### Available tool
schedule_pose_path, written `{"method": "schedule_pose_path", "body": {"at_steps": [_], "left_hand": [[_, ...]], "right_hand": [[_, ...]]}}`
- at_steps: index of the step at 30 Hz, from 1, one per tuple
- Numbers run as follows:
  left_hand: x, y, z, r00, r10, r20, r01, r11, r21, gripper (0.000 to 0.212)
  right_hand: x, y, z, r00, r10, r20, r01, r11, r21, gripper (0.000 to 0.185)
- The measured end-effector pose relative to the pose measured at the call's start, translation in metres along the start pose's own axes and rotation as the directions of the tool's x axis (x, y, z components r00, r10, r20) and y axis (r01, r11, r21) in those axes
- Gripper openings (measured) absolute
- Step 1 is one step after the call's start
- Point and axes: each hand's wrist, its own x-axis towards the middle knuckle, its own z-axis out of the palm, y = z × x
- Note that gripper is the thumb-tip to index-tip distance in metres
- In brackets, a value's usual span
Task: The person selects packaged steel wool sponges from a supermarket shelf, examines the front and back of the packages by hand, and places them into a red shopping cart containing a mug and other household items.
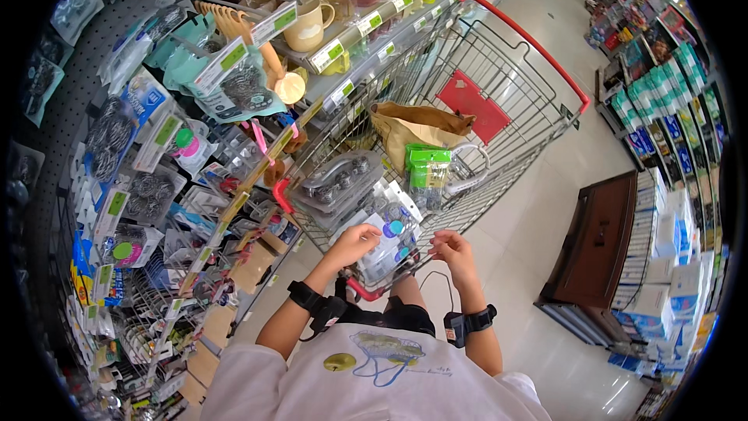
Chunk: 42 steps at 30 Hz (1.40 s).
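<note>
A wire shopping cart with red plastic edges stands right in front of me. My left hand is over its near end, beside clear packs with blue and purple labels; whether it touches them I cannot tell. My right hand is raised at the cart's near right side, fingers curled apart with nothing visible in them. Farther in lie blister packs of steel wool scourers, a green-topped pack, a white curved handle-like item and an open brown paper bag.
Shelving with hanging packs of metal scourers and a beige mug runs along the left. At right stand a dark brown wooden cabinet, stacked white-and-blue boxes and more stocked shelves. Pale tiled floor lies between.
</note>
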Motion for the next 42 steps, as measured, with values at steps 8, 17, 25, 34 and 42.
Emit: {"method": "schedule_pose_path", "body": {"at_steps": [8,17,25,34,42], "left_hand": [[0.059,-0.016,0.052,0.983,-0.115,-0.142,0.100,0.989,-0.109,0.019],[0.126,-0.011,0.092,0.880,-0.385,-0.279,0.223,0.852,-0.474,0.024],[0.178,0.013,0.088,0.830,-0.468,-0.304,0.276,0.818,-0.505,0.025],[0.221,-0.030,0.083,0.784,-0.528,-0.326,0.331,0.800,-0.500,0.018],[0.233,-0.050,0.070,0.769,-0.510,-0.385,0.299,0.819,-0.489,0.020]], "right_hand": [[0.096,-0.009,-0.041,0.959,0.159,0.235,-0.124,0.979,-0.160,0.022],[0.196,-0.019,-0.085,0.887,0.234,0.398,-0.093,0.935,-0.341,0.031],[0.275,-0.013,-0.080,0.898,0.179,0.403,0.046,0.871,-0.489,0.039],[0.346,0.013,-0.073,0.822,0.341,0.456,0.154,0.638,-0.755,0.047],[0.397,0.054,-0.078,0.766,0.246,0.594,0.391,0.554,-0.734,0.051]]}}
